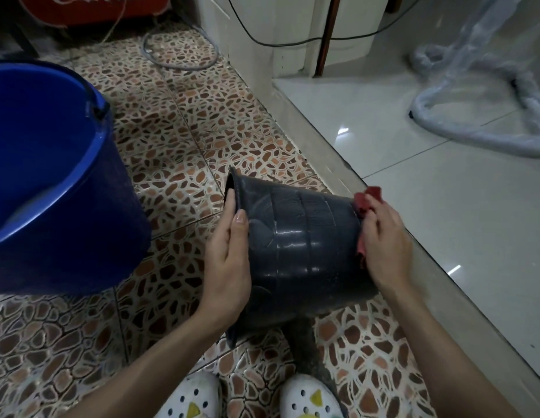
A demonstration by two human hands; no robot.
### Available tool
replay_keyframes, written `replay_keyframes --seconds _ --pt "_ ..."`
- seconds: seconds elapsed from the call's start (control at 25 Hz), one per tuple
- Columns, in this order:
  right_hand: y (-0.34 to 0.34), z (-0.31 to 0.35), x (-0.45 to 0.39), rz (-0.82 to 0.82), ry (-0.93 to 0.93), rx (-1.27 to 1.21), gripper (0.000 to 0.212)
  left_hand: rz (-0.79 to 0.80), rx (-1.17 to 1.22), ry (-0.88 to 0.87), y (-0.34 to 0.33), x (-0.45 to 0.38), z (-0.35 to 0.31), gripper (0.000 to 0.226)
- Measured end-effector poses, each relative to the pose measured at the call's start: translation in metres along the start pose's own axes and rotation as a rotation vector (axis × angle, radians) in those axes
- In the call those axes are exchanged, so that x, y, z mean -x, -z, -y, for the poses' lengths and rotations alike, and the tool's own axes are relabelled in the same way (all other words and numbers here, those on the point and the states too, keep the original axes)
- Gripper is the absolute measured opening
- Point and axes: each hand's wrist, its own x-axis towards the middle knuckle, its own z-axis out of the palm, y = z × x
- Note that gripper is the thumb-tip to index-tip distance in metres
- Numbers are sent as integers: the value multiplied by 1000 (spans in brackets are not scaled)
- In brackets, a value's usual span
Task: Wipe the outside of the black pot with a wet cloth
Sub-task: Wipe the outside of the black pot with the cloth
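The black pot (302, 245) is a ribbed plastic flowerpot held on its side above the floor, with its mouth to the left and its base to the right. My left hand (229, 260) grips the rim, fingers inside the mouth and thumb on the outer wall. My right hand (386, 239) presses a red cloth (366, 199) flat against the pot's base. Most of the cloth is hidden under the palm. The pot's wall looks dusty with wet streaks.
A big blue bucket (91, 206) with some water in it stands at the left, close to the pot. A raised step of pale tiles (443, 206) runs along the right. A plastic-wrapped hose (473, 128) lies on it. My white clogs (311, 399) are below.
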Motion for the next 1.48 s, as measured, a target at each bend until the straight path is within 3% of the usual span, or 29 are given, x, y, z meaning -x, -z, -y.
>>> replay_keyframes --seconds 0.12,0.2,0.28,0.36,0.48,0.64,0.88,1.04,1.16,1.28,1.48 --pt "4 -4 17 -208 -120 -230 36 -27 -19 -39 -1 -1 1 49" --pt "-3 20 49 -213 112 -354 36 -29 -11 -42 -1 -2 2 50" --pt "-23 46 88 -101 458 -286 36 -35 1 -30 -1 -6 5 51" --pt "-43 64 104 -30 642 -203 38 -53 -8 -35 0 -9 6 52" --pt "-50 87 80 53 654 -154 40 -39 -24 -54 1 -7 8 52" --pt "-54 93 43 27 585 12 42 -42 -33 -57 4 -2 9 52" --pt "-21 5 15 -67 164 80 47 2 -179 12 4 16 -7 47" --pt "-8 5 23 -228 -25 -162 39 -30 -124 175 -6 -18 -24 51" --pt "-9 44 68 -155 285 -351 35 -68 -75 158 -15 -29 -25 54" --pt "-32 73 100 -63 627 -221 35 -82 -2 78 -10 -25 -14 61" --pt "-58 111 66 -97 636 -106 35 -72 -50 -72 -2 -10 2 58"
